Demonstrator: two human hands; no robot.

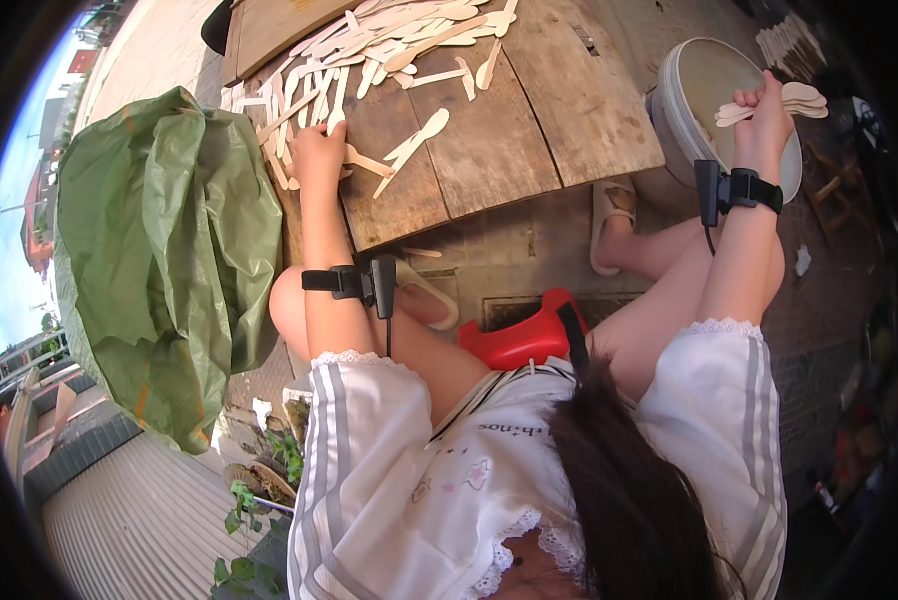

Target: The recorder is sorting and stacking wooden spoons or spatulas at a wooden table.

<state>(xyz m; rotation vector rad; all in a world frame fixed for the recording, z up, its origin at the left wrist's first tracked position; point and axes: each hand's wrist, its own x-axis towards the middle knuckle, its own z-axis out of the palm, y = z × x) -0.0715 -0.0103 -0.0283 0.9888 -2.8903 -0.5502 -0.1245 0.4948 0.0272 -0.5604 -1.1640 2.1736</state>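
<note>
Dark hair (634, 500) and a white top with grey stripes (399, 470) fill the lower part of the view, with the person seated low on a red stool (524, 335), knees bent, one foot in a pale slipper (611, 215).

Both forearms wear black wrist straps. Her left hand (319, 150) reaches out onto the worn wooden table (529, 110), fingers curled down on a flat wooden spoon (364, 162) that lies at the near edge of the scatter; whether the spoon is actually pinched or only pressed I cannot tell. Just beside it, toward the middle of the boards, another wooden spoon (414, 145) lies on its own, bowl end pointing away. Beyond the hand, a loose pile of wooden spoons (369, 50) spreads across the far left part of the table, many overlapping.

Her right hand (764, 115) is raised off to the side, well apart from the table, clenched around a bundle of spoons (779, 103) whose rounded ends fan out on both sides of the fist. That bundle hangs over a round pale basin (684, 115) standing on the ground beside the table's right edge.

To the left, a big crumpled green sack (159, 260) bulges up next to the table. A few green plants (259, 480) show below it.
</note>
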